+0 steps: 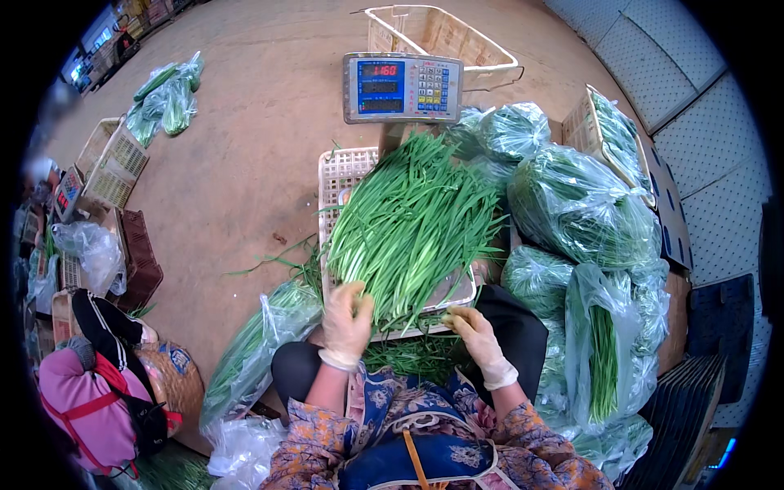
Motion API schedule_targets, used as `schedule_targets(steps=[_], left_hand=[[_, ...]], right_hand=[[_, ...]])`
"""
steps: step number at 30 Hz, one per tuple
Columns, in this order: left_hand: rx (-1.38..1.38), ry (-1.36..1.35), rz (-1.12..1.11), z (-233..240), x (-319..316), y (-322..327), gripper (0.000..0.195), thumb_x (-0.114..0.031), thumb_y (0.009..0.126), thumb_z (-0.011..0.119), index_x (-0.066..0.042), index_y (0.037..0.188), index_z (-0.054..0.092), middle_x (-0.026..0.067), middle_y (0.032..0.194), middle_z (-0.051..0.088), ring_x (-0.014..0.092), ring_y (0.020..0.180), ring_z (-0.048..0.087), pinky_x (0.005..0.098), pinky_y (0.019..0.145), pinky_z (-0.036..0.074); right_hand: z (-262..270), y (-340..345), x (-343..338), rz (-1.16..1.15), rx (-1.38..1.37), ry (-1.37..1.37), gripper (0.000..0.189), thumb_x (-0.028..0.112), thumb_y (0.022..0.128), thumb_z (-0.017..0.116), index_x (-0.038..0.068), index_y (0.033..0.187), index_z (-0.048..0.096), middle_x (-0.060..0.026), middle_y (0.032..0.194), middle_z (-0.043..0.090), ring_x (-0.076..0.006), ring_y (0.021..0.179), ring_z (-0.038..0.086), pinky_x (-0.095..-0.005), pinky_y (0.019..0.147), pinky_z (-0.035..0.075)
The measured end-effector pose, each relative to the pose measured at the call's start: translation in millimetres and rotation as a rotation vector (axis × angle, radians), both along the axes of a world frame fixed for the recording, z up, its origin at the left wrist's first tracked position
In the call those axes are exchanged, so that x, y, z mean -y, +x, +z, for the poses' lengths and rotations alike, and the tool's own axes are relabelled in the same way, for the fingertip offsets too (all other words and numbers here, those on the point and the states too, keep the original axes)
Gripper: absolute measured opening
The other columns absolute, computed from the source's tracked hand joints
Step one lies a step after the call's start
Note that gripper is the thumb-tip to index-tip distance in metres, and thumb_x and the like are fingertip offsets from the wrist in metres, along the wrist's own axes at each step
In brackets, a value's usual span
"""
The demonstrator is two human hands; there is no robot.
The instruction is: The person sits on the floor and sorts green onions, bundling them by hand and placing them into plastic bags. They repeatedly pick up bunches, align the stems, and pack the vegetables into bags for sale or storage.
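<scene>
A big loose heap of garlic chives (410, 226) lies on a white plastic crate (346, 160) on a platform scale, pale stem ends towards me. My left hand (349, 318), in a thin whitish glove, is at the heap's near left corner against the stem ends; its fingertips are partly hidden. Gloved the same way, my right hand (481, 343) has its fingertips drawn together by the near right rim of a white tray (462, 294). Whether it pinches a small piece is unclear. Behind the heap stands the scale's lit display panel (402, 87).
Bagged chives (582, 208) are stacked along my right, one bag (603, 349) gaping. Another long bag (263, 349) lies at my left knee, beside crumpled plastic bags (245, 447). Loose trimmings (410, 358) lie between my knees. Beyond is a large crate (441, 37); a person in pink (92, 404) sits left.
</scene>
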State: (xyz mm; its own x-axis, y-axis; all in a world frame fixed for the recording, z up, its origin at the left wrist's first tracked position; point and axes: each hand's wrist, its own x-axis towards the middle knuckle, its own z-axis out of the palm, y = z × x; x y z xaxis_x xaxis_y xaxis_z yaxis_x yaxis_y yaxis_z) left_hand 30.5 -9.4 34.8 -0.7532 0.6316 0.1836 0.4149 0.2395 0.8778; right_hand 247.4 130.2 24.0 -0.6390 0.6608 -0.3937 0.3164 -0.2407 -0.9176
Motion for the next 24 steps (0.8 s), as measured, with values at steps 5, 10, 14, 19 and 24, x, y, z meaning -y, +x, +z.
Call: schedule_targets(steps=[5,10,14,19,24], left_hand=[[-0.262,0.037,-0.086,-6,3,25,0.029,-0.008,0.077,0.062,-0.001,0.104,0.057,0.0161,0.113,0.055,0.032,0.099,0.055,0.0385,0.086,0.044],[-0.357,0.001,-0.072,-18,-27,-41,0.028,-0.009,0.077,0.057,0.0,0.104,0.056,0.0176,0.113,0.053,0.035,0.11,0.047,0.041,0.095,0.037],[-0.287,-0.126,-0.017,-35,-44,-75,0.029,-0.008,0.077,0.057,-0.002,0.105,0.056,0.0146,0.117,0.053,0.033,0.114,0.045,0.0399,0.097,0.036],[0.164,-0.138,0.021,-58,-56,-92,0.025,-0.008,0.078,0.053,-0.006,0.102,0.06,0.0125,0.117,0.055,0.029,0.112,0.049,0.0375,0.095,0.039],[0.225,-0.146,-0.065,-62,-60,-98,0.021,-0.015,0.079,0.053,-0.008,0.095,0.064,0.0108,0.103,0.057,0.03,0.101,0.053,0.0377,0.087,0.042]], right_hand=[[22,-40,-35,0.007,-0.242,0.076,0.038,0.014,0.092,0.051,-0.004,0.124,0.045,-0.0134,0.118,0.055,-0.0175,0.109,0.053,-0.0276,0.091,0.042],[39,-120,-99,-0.034,-0.173,0.033,0.044,0.024,0.09,0.049,0.005,0.129,0.044,-0.0093,0.121,0.054,-0.0169,0.106,0.052,-0.0321,0.09,0.04],[17,-173,-136,0.021,0.009,0.115,0.048,0.024,0.086,0.049,0.005,0.13,0.045,-0.0121,0.124,0.05,-0.0225,0.108,0.05,-0.0335,0.089,0.041],[-1,-196,-151,0.041,0.086,0.059,0.035,0.025,0.09,0.047,0.006,0.117,0.057,-0.0007,0.094,0.058,-0.0096,0.082,0.05,-0.0252,0.071,0.043],[49,-184,-140,0.006,-0.174,0.026,0.031,0.025,0.091,0.049,0.008,0.115,0.06,0.0019,0.113,0.061,-0.0062,0.089,0.051,-0.022,0.077,0.04]])
